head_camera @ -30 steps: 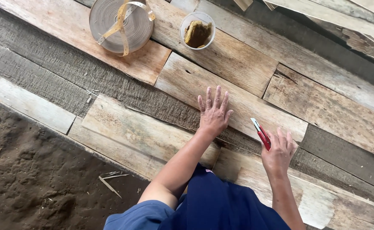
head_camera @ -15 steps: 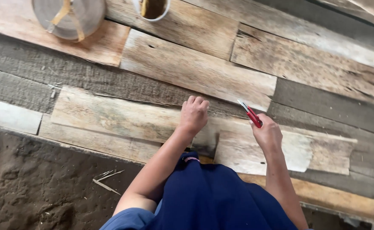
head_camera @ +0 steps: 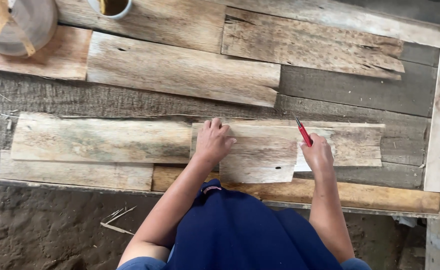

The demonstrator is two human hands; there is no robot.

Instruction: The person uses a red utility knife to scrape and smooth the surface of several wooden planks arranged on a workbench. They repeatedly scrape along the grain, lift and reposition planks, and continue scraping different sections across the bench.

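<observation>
A thin, weathered veneer sheet point(head_camera: 260, 155) lay flat on the surface, pale grey-brown with darker grain streaks, long side running left to right. Its upper edge was straight; its lower edge was stepped, the left part reaching lower than the right, and its right end was ragged. Its left end overlapped a longer veneer strip point(head_camera: 100, 140) lying in line with it. The left hand point(head_camera: 212, 141) pressed down on the sheet's upper left corner, fingers curled. The right hand point(head_camera: 317, 152) rested on the sheet right of middle, gripping a red utility knife point(head_camera: 303, 133), blade tip pointing up-left near the sheet's top edge.
</observation>
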